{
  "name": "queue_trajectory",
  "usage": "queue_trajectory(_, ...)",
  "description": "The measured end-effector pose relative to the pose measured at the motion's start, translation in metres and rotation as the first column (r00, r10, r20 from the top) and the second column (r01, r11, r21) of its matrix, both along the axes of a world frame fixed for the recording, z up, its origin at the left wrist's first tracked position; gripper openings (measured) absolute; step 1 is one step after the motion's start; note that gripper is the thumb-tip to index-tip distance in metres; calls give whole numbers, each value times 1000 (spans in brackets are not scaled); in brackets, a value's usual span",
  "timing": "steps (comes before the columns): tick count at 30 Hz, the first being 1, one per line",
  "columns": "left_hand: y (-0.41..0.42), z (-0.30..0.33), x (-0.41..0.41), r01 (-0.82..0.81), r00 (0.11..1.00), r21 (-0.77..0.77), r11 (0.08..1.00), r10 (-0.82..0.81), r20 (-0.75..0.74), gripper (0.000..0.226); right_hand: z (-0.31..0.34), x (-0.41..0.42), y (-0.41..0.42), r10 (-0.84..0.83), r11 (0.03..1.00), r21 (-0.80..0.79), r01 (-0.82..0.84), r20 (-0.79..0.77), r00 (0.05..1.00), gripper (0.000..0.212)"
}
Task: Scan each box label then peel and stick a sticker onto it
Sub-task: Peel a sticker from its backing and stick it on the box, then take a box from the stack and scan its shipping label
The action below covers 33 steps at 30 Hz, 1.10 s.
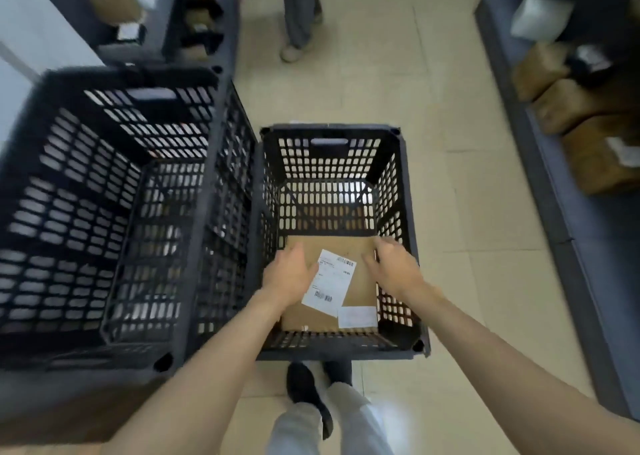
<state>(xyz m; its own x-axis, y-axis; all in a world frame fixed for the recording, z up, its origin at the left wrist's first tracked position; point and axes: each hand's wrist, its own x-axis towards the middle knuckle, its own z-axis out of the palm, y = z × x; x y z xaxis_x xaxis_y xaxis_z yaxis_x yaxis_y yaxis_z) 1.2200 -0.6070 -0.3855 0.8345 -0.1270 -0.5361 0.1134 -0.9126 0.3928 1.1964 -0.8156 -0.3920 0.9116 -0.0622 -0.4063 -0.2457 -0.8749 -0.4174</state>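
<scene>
A flat brown cardboard box (360, 281) lies at the bottom of a black slatted crate (332, 132) in front of me. A white shipping label (330, 283) with barcodes is stuck on its top, and a smaller white sticker (356, 316) sits near its lower right corner. My left hand (289, 274) rests on the box's left side, thumb by the label. My right hand (394, 267) reaches over the box's right edge, fingers spread and relaxed. Neither hand holds a scanner or sticker.
A larger black crate (110, 191) stands close on the left. Shelves with brown boxes (571, 108) run along the right, more shelving (194, 22) at the back left. Another person's legs (299, 15) stand on the tiled floor ahead. My own feet (304, 385) are below the crate.
</scene>
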Motion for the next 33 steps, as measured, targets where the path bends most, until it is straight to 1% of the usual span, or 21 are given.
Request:
queue_trajectory(2, -5, 60, 6, 88, 992, 42, 995, -92, 84, 29, 55, 11, 4, 136, 989, -77, -126, 137, 981, 26)
queue_trajectory(4, -6, 118, 12, 87, 976, 84, 993, -102, 195, 25, 106, 24, 11, 272, 958, -164, -235, 258, 927, 27)
queue_trajectory(7, 5, 194, 6, 41, 915, 151, 988, -97, 391, 36, 172, 41, 24, 445, 891, -276, -359, 383, 810, 30)
queue_trajectory(10, 30, 252, -12, -18, 826, 215, 976, -107, 553, 40, 226, 52, 46, 545, 838, -306, -451, 439, 715, 34)
queue_trajectory(12, 53, 276, -32, -85, 806, 246, 966, -79, 587, 41, 256, 51, 70, 582, 812, -303, -498, 467, 666, 36)
queue_trajectory(14, 81, 294, -57, -180, 792, 258, 949, -16, 610, 41, 279, 46, 102, 641, 763, -329, -556, 493, 588, 38)
queue_trajectory(18, 145, 321, -123, -372, 766, 301, 878, 107, 634, 42, 310, 17, 175, 764, 612, -374, -697, 508, 398, 43)
queue_trajectory(22, 210, 338, -218, -581, 698, 267, 769, 302, 649, 46, 332, -36, 256, 842, 422, -417, -805, 510, 178, 48)
queue_trajectory(24, 238, 343, -276, -669, 658, 262, 696, 389, 645, 48, 339, -75, 298, 866, 319, -434, -843, 495, 72, 48)
queue_trajectory(26, 261, 348, -341, -745, 613, 286, 602, 450, 650, 49, 344, -122, 341, 874, 224, -449, -865, 486, -26, 49)
queue_trajectory(30, 292, 353, -480, -853, 510, 306, 423, 546, 665, 48, 354, -236, 412, 863, 58, -455, -888, 471, -185, 49)
queue_trajectory(33, 305, 359, -582, -900, 436, 322, 295, 606, 665, 49, 355, -327, 454, 833, -32, -431, -902, 488, -262, 47)
